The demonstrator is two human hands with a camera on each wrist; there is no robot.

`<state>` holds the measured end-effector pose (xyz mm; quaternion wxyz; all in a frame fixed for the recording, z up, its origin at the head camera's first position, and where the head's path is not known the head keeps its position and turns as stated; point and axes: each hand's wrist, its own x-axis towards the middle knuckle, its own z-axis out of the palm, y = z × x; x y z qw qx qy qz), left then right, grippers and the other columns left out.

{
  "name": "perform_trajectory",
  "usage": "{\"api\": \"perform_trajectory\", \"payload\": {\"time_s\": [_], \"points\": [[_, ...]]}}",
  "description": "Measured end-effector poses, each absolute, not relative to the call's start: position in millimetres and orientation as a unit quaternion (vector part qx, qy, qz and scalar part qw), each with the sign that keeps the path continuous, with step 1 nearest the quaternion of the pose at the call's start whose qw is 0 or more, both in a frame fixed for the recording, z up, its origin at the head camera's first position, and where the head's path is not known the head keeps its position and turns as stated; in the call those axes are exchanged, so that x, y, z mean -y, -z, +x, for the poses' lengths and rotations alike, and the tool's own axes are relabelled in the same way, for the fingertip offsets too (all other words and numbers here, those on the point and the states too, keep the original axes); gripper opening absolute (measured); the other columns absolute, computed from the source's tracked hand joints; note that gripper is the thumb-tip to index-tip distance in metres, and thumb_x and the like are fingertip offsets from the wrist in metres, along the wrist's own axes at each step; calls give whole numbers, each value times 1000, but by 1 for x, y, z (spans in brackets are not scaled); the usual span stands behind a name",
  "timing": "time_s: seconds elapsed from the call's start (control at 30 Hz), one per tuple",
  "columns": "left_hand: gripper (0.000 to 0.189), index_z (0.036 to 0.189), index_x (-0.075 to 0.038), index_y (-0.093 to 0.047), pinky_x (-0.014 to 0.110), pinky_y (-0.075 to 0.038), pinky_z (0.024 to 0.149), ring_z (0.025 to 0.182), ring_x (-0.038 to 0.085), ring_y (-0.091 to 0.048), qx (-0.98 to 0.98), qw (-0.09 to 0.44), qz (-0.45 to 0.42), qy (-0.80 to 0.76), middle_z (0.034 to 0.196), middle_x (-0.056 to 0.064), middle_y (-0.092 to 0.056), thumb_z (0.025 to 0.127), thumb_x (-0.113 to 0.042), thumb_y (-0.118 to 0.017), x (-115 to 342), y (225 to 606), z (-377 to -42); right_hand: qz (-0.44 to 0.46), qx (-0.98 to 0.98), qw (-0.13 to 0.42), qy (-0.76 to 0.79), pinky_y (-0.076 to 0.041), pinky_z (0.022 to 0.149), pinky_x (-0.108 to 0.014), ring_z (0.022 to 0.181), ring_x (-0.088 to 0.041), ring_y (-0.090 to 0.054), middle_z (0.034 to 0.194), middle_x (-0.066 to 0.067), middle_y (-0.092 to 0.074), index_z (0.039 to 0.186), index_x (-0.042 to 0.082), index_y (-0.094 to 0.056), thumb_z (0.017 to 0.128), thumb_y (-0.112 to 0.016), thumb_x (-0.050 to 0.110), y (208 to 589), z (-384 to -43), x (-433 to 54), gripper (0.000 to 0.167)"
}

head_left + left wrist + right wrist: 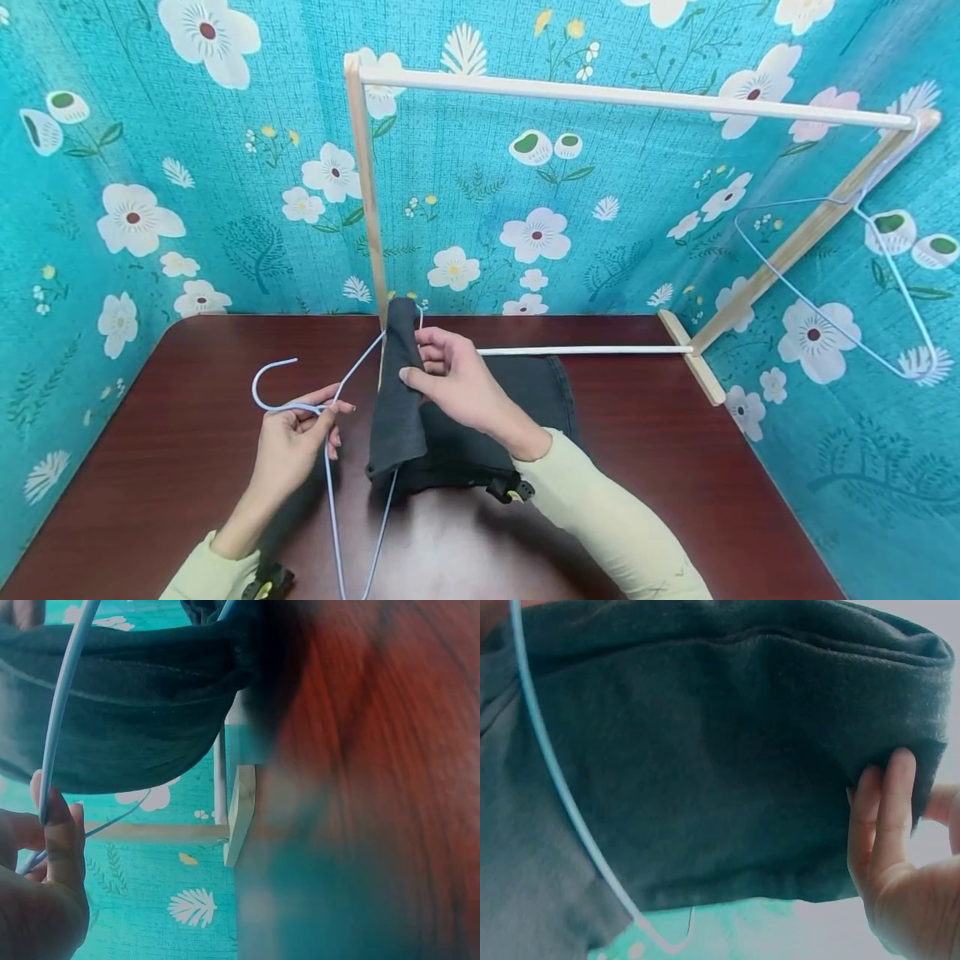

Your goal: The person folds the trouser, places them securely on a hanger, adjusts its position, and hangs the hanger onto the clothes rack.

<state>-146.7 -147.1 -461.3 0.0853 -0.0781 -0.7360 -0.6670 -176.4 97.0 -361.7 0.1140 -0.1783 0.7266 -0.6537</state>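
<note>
Near its hook, a light blue wire hanger (332,500) is pinched between the thumb and fingers of my left hand (292,442). A dark cloth garment (397,408) passes over the hanger's long bar, one part hanging on the near side and the rest spreading right, low over the table. My right hand (465,379) pinches the edge of the hanging part, thumb in front. In the right wrist view, fingers (896,802) lie against the garment's far edge and the hanger wire crosses the cloth. The left wrist view shows the garment (135,712) sagging behind the wire.
Behind the hands stands a wooden rack with a white top rail (630,94) and a low white bar (585,350). A second wire hanger (900,277) hangs at the rail's right end. Flowered teal cloth (262,167) surrounds the dark red table (187,400).
</note>
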Motion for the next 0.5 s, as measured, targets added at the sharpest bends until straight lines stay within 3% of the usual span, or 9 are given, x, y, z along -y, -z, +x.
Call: {"api": "perform_trajectory", "payload": {"time_s": [0.37, 0.5], "points": [[32, 129, 15, -59, 31, -56, 47, 51, 20, -63, 748, 78, -73, 655, 91, 6, -77, 99, 3, -60, 146, 466, -147, -132, -753, 136, 630, -62, 66, -34, 87, -14, -74, 118, -21, -71, 137, -3, -55, 96, -63, 2, 391, -184, -173, 42], [33, 130, 15, -59, 31, -56, 47, 51, 21, -63, 753, 76, -73, 650, 94, 17, -75, 100, 2, -60, 146, 466, -147, -104, -763, 153, 619, -62, 69, -37, 86, -18, -75, 118, -21, -71, 138, -4, -53, 97, -63, 2, 407, -186, -195, 43]]}}
